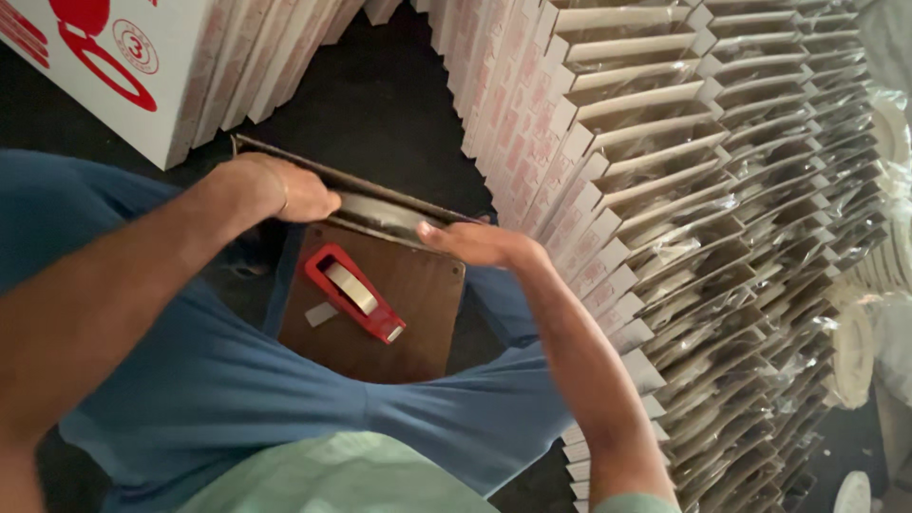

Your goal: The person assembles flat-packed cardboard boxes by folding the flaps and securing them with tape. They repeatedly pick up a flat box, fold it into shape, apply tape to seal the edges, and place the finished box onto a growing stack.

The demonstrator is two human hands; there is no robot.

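Person seated, blue trousers, knees apart, looking down at a flat cardboard box (380,204) held between both hands over a dark brown wooden board (399,323). Box sits on edge, thin side up; long axis runs from upper left to lower right across the view, far end near the left hand, near end at the right hand. A clear film window on the upper face shows a pale round item inside; cannot tell what it is. Left hand (275,190) grips the upper-left end: fingers curled over the top edge and pressed together, thumb side hidden behind the box. Right hand (480,242) is at the lower-right end: fingers straight, held together, laid flat along the box edge, thumb tip touching the corner. Red tape dispenser (353,293) with a roll of clear tape lies on the board just below the box, not touched by either hand; its long axis is roughly parallel to the box, cutter end pointing lower right. A short strip of pale tape (321,314) is stuck on the board beside the dispenser. Right of the person, a large stack of identical windowed boxes (722,209) stands in fanned rows. Upper left, a white carton with red print (104,76), with more flat boxes leaning next to it.
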